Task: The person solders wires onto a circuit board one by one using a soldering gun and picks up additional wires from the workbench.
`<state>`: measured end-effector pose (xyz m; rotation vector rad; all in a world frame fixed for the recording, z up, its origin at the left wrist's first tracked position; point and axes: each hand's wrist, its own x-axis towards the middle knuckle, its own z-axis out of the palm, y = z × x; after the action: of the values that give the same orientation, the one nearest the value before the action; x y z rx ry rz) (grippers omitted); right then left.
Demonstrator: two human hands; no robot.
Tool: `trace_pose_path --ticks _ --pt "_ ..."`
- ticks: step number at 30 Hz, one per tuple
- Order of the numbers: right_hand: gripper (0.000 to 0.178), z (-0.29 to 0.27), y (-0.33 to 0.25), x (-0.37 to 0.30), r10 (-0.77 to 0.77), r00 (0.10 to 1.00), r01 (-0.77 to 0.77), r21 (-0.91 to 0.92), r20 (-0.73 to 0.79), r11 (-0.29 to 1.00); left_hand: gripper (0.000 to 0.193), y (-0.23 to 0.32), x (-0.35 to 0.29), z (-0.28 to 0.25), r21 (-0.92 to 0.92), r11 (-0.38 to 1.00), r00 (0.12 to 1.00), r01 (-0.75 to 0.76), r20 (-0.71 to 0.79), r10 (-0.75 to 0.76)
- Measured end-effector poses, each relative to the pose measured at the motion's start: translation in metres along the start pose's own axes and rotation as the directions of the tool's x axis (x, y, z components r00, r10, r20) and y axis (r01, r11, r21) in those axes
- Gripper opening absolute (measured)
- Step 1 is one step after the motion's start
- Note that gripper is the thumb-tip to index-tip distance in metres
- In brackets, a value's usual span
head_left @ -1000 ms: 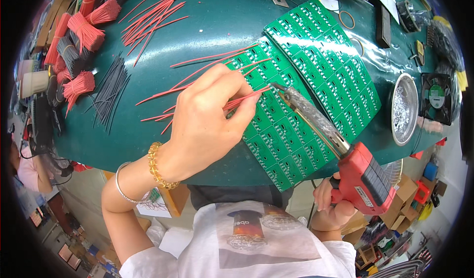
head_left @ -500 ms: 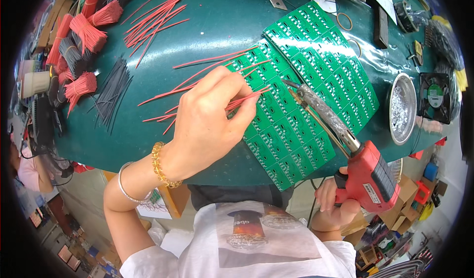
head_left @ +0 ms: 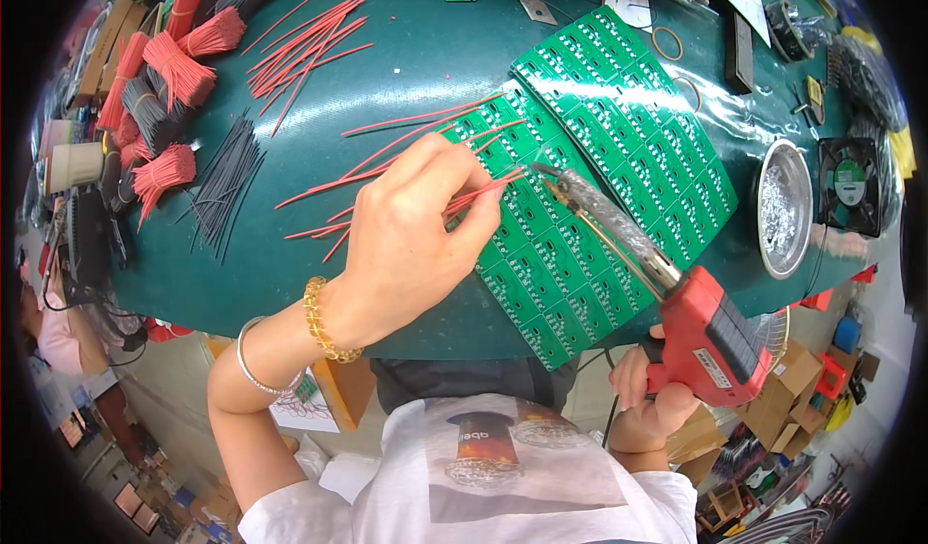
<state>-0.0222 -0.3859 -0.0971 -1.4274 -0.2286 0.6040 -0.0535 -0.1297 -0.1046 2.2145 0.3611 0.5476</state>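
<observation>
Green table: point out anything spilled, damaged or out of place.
Nothing looks spilled or damaged. The right circuit board appears askew to the left circuit board, their edges not parallel. A tiny pale speck sits alone on the green table, too small to identify.

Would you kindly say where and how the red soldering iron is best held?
Probably by its thick red handle, from the near right: that end sits closest, while the narrow metal barrel reaches away, up and left, over the green circuit boards.
</observation>
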Motion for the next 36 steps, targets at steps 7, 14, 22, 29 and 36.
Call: trace_pose_path --ticks 7,14,22,29,36 --pt "0.082 -0.002 0.006 -0.001 -0.050 0.998 0.050 0.008 -0.035 0.999 0.011 -0.001 0.000 0.000 -0.007 1.000 1.000 -0.004 0.009 0.004" --pt "0.081 0.001 0.007 0.000 -0.070 0.996 0.073 0.037 -0.062 0.997 0.011 0.000 0.000 -0.001 0.001 1.000 1.000 0.012 0.025 -0.012" --pt "0.080 -0.004 0.003 -0.002 -0.055 0.997 0.059 0.080 -0.050 0.995 0.011 0.006 0.007 -0.024 0.089 0.994 0.996 -0.056 0.069 0.050" --pt "0.082 -0.014 0.008 -0.003 -0.086 0.993 0.096 0.110 -0.085 0.989 0.011 0.024 0.022 -0.017 -0.063 0.996 0.989 0.067 0.134 -0.058" --pt "0.087 -0.001 0.005 0.000 -0.075 0.970 0.079 0.007 -0.231 0.997 0.013 0.007 0.022 0.009 0.024 0.999 0.993 0.040 0.114 -0.042"
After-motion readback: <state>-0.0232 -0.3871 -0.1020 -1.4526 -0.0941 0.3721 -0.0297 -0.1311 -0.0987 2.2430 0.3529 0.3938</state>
